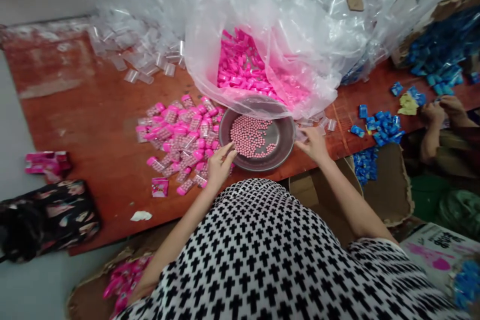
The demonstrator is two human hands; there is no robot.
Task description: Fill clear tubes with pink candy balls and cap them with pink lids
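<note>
A round grey metal bowl [285, 146] stands at the table's front edge, with small pink beads [248, 136] gathered mostly in its left half. My left hand [219, 165] is at the bowl's left front rim, thumb and fingertips close together; whatever they hold is too small to make out. By the right rim, my right hand [314, 145] pinches a clear plastic tube [300, 135], partly hidden by the fingers. Left of the bowl lies a heap of bead-filled clear tubes with pink caps [187, 135]. Behind it, a large plastic bag [204, 55] gapes over loose pink caps [243, 67].
Clear tubes [144, 62] lie piled at the back left; a few more [322, 121] lie right of the bowl. A floral black bag [67, 215] and pink packets [47, 162] are at left. Blue packets [386, 127] lie near another person's hands [435, 112]. Cardboard boxes [390, 185] stand below.
</note>
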